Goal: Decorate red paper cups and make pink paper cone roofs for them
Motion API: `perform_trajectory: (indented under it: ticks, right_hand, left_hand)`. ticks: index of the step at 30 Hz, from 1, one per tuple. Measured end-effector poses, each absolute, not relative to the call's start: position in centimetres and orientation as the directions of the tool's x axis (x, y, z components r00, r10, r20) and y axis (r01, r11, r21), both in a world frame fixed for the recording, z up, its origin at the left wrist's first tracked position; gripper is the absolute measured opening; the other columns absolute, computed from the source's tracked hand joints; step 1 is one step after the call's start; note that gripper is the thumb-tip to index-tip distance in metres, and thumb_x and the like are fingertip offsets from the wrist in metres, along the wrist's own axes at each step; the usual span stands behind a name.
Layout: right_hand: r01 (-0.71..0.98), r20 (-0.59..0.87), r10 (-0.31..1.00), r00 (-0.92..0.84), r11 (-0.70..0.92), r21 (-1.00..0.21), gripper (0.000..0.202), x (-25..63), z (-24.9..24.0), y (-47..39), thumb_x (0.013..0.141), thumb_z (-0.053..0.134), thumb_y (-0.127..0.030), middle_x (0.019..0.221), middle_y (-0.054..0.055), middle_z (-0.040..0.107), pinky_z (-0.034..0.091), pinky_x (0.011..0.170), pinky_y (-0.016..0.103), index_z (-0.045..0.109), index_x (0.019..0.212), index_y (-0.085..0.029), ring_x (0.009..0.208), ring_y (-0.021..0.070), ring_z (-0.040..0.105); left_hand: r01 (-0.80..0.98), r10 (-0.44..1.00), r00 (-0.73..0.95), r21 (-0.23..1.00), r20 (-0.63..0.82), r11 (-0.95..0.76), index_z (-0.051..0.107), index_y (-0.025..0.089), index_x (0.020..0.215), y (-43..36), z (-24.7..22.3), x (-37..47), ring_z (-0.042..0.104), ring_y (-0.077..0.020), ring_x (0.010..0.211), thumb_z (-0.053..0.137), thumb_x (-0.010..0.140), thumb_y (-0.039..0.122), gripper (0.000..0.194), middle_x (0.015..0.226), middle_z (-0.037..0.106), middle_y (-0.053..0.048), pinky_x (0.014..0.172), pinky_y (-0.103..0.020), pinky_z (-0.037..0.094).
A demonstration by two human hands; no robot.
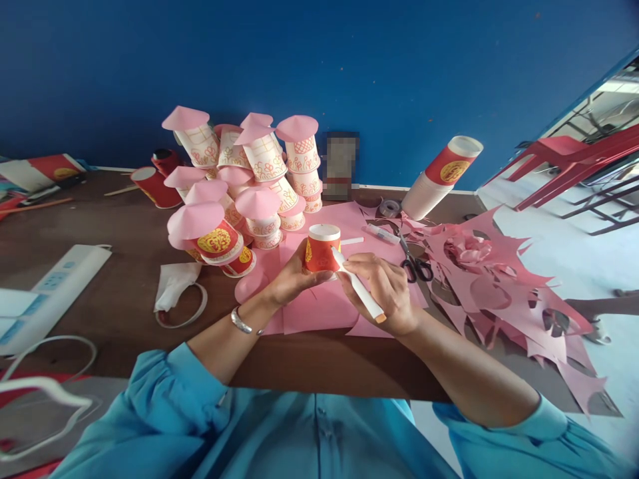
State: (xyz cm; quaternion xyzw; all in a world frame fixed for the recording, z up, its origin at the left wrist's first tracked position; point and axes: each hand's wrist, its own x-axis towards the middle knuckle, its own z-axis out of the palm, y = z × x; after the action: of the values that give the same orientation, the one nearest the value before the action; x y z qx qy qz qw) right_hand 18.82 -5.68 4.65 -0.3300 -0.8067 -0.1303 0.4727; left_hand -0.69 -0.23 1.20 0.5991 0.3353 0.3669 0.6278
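In front of me, my left hand is wrapped round the side and base of a red paper cup with a gold print and a white top. My right hand grips a white marker with an orange end. The marker's upper tip meets the cup's right side. Pink paper lies under both hands. Behind the cup a white pen cap or stick rests on the paper. To the left stand several stacked cups with pink cone tops.
Black scissors, a glue tube and grey tape lie to the right, near pink scraps. A tilted cup stack stands behind. On the left are a white mask and a power strip.
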Motion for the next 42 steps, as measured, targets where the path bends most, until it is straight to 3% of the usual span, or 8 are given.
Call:
perform_trajectory:
  ticks: [9,21,27,42]
  right_hand:
    - [0.671,0.859,0.394,-0.328,0.737,-0.082,0.020,18.6,4.8,-5.5,0.097,0.064,-0.012,0.085,0.005,0.075,0.061,0.065,0.028,0.056,0.113,-0.020,0.073,0.0177,0.074]
    - [0.650,0.823,0.446,-0.350,0.749,-0.129,0.015,18.5,4.7,-5.8,0.100,0.059,-0.012,0.084,0.004,0.074,0.058,0.062,0.029,0.054,0.111,-0.021,0.071,0.0177,0.073]
    - [0.649,0.812,0.464,-0.355,0.747,-0.143,0.013,18.4,4.6,-5.9,0.099,0.059,-0.012,0.082,0.004,0.074,0.057,0.062,0.028,0.054,0.106,-0.021,0.069,0.0168,0.072]
    - [0.647,0.808,0.470,-0.355,0.748,-0.150,0.012,18.3,4.4,-6.0,0.099,0.059,-0.012,0.083,0.003,0.074,0.057,0.063,0.028,0.055,0.106,-0.021,0.069,0.0163,0.071]
  left_hand:
    - [-0.032,0.862,0.505,0.999,0.035,-0.022,0.055,0.028,0.131,-0.3,0.4,-0.9,0.059,-0.0320,0.127,0.081,0.080,0.048,0.061,0.130,0.063,-0.002,0.107,-0.045,0.053]
    - [-0.112,0.875,0.477,0.993,0.087,-0.037,0.062,0.028,0.126,0.0,-0.3,-0.8,0.064,-0.0290,0.115,0.083,0.079,0.036,0.052,0.118,0.069,-0.001,0.098,-0.041,0.055]
    - [-0.198,0.880,0.470,0.980,0.074,0.024,0.063,0.027,0.122,0.1,-0.8,-0.8,0.066,-0.0293,0.114,0.086,0.078,0.037,0.051,0.118,0.069,-0.003,0.099,-0.043,0.055]
    - [-0.180,0.860,0.507,0.983,0.067,0.030,0.060,0.029,0.128,0.3,-1.2,-1.0,0.062,-0.0273,0.115,0.085,0.080,0.042,0.056,0.121,0.065,-0.003,0.103,-0.046,0.052]
